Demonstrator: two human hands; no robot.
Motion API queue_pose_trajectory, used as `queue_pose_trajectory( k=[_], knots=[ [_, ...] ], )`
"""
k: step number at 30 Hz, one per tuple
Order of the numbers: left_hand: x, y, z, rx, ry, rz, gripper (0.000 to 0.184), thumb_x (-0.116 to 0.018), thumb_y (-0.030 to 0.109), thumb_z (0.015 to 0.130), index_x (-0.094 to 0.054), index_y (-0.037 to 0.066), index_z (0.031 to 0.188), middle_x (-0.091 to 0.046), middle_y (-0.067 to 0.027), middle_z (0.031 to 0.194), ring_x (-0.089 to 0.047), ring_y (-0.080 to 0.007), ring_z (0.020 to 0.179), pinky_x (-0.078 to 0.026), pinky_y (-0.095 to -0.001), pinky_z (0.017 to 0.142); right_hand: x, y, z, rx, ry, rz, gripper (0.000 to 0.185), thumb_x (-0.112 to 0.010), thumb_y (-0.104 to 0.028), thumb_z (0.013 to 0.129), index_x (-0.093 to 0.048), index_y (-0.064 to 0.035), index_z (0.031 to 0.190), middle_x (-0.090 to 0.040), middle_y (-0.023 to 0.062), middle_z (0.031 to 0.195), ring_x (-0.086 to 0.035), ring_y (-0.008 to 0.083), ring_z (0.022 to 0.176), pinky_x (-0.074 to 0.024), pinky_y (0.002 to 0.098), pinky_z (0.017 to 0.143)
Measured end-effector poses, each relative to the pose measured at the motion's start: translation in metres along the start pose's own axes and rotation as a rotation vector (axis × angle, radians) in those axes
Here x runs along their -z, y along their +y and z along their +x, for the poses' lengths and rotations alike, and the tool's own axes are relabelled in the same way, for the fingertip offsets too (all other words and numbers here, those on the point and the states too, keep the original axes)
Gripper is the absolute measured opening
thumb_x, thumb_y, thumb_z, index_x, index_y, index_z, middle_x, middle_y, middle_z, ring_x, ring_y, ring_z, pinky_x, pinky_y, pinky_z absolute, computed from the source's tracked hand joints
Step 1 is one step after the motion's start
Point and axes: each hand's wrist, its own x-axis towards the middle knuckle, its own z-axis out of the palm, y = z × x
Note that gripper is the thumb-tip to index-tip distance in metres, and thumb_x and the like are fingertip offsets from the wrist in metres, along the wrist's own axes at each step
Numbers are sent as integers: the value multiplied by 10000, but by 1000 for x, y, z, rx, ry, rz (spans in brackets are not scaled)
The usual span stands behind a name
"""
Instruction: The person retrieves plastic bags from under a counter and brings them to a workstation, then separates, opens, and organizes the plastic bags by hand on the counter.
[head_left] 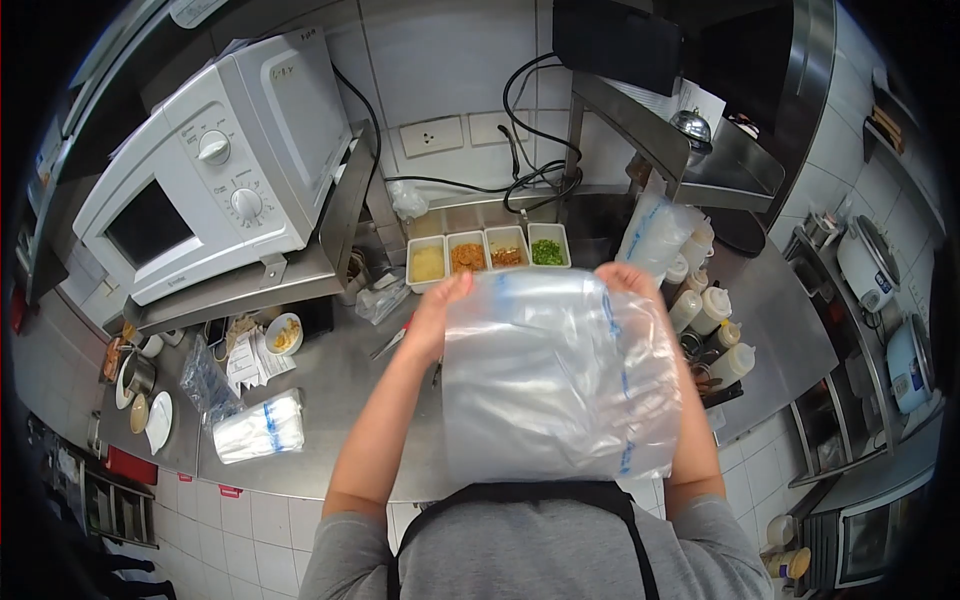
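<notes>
A large stack of clear plastic bags point(540, 380) with blue print hangs in front of my chest. My left hand point(445, 300) grips its upper left corner, fingers closed on the edge. At the upper right, my right hand point(630, 282) is closed on the plastic; part of it is behind the film. Loose, crumpled plastic droops on the right side, over part of my right forearm. Just beyond the bags stand white tubs, one with green chopped herbs point(547, 252) and one with an orange-brown crumbly food point(467, 257). Scissors point(390, 342) lie partly hidden beside my left forearm.
A folded pack of plastic bags point(258, 428) lies on the steel counter point(330, 400) at left, near a small bowl point(284, 334) and papers. A microwave point(210, 170) sits on a shelf above. Squeeze bottles point(712, 310) crowd the right side.
</notes>
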Motion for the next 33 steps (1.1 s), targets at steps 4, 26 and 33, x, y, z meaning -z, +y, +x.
queue_pose_trajectory(
  k=[4,26,33],
  knots=[
    [23,-126,0,112,124,226,503,-603,209,794,-464,4,1231,-555,-151,1135,-557,-271,1009,-465,-362,840,-14,127,-24,95,150,-423,216,-515,-76,835,-610,1,1012,-645,102,950,-602,224,883,-465,304,803],
    [-14,-187,-105,-686,-200,1316,378,-532,193,854,-499,13,1185,-543,-206,1036,-536,-339,960,-407,-434,833,-68,134,-198,-41,164,-1229,211,-566,-184,804,-622,-39,948,-527,153,969,-474,309,935,-373,405,846],
    [-11,-177,-109,-463,-199,1278,124,-643,259,740,-655,141,777,-488,-23,986,-426,-221,1041,-256,-506,927,-103,132,-182,343,-201,-820,380,-690,-132,672,-602,-49,1033,-507,169,911,-475,334,849,-386,425,771]
  ],
)
